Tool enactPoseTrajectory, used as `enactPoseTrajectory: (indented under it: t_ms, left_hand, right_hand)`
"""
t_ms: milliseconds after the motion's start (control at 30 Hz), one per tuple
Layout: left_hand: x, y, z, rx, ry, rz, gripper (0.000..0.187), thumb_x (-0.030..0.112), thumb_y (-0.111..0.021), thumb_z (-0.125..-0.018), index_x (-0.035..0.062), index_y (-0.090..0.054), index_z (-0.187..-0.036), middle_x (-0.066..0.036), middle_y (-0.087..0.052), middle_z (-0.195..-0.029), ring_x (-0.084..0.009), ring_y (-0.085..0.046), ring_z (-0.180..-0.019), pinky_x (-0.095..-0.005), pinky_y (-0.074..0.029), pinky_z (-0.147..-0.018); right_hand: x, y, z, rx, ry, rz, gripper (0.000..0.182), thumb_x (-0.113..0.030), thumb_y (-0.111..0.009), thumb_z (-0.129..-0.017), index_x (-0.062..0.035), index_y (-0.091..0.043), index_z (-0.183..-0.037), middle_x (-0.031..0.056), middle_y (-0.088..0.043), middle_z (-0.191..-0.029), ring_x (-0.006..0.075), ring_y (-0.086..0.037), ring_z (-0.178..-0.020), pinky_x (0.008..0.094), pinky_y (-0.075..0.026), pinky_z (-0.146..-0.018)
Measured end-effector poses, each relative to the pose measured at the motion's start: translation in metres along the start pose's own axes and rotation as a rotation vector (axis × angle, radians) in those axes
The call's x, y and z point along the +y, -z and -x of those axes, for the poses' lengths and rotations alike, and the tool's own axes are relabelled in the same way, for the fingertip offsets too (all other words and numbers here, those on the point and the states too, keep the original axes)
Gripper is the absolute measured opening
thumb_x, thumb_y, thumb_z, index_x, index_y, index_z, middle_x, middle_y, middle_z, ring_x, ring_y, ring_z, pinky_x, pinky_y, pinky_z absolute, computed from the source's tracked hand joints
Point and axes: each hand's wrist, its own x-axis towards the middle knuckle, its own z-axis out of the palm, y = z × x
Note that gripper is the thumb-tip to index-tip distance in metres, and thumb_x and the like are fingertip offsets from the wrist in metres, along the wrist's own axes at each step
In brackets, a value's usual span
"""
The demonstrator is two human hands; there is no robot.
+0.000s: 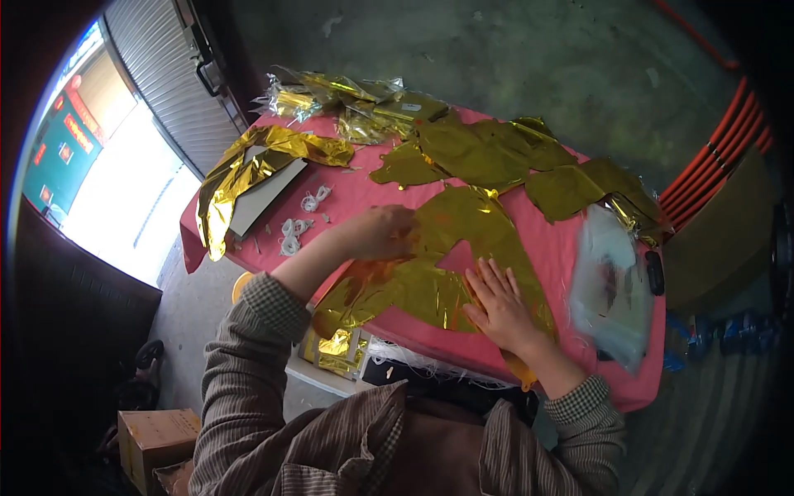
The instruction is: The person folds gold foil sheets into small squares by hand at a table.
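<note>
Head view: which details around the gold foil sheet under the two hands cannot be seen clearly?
- Left hand fingertips: curled onto the gold foil sheet; whether they pinch it is unclear.
- Foil under the right hand: covered by the palm.
- Clear plastic bag: contents blurred.
- White string bundles: too small to tell.
- Foil's near edge: hidden behind the table edge.

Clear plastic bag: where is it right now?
Head view: the clear plastic bag lies at the right end of the pink table, just right of the right hand pressing the gold foil sheet.
</note>
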Motion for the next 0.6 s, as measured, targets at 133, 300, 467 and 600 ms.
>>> enactPoseTrajectory:
  t_ms: [133,300,467,600]
  left_hand:
    - [-0.043,0.005,-0.050,0.123,0.242,0.082,0.033,0.030,-0.065,-0.079,0.0031,-0.064,-0.099,-0.014,-0.065,-0.091,-0.0253,-0.063,-0.079,-0.0371,-0.051,-0.071]
    - [-0.067,-0.007,-0.125,0.225,0.722,0.587,0.036,0.033,-0.063,-0.081,-0.0028,-0.061,-0.082,-0.013,-0.061,-0.069,-0.0185,-0.060,-0.054,-0.0303,-0.047,-0.047]
    - [-0.102,-0.035,-0.166,0.384,0.855,1.087,0.040,0.031,-0.061,-0.082,-0.0043,-0.055,-0.064,-0.011,-0.057,-0.056,-0.0186,-0.058,-0.047,-0.0312,-0.042,-0.038]
    - [-0.099,-0.032,-0.181,0.546,0.839,0.718,0.027,0.021,-0.060,-0.081,-0.0052,-0.060,-0.075,-0.015,-0.062,-0.063,-0.0259,-0.062,-0.056,-0.0356,-0.048,-0.051]
  right_hand:
    - [-0.005,0.002,0.002,0.004,-0.021,0.011,0.058,-0.035,-0.050,-0.088,-0.0093,-0.034,-0.138,0.0165,-0.027,-0.144,0.0304,-0.022,-0.135,0.0461,-0.011,-0.110]
    - [-0.008,0.003,0.002,0.017,-0.044,-0.037,0.056,-0.037,-0.049,-0.088,-0.0073,-0.039,-0.135,0.0174,-0.030,-0.143,0.0310,-0.023,-0.135,0.0462,-0.013,-0.110]
    - [-0.009,0.004,0.003,0.047,-0.054,-0.048,0.056,-0.038,-0.050,-0.087,-0.0072,-0.041,-0.133,0.0181,-0.031,-0.142,0.0323,-0.025,-0.133,0.0464,-0.014,-0.109]
    - [-0.009,0.004,0.002,0.058,-0.058,-0.062,0.055,-0.037,-0.051,-0.086,-0.0075,-0.042,-0.132,0.0177,-0.032,-0.141,0.0323,-0.026,-0.133,0.0464,-0.015,-0.109]
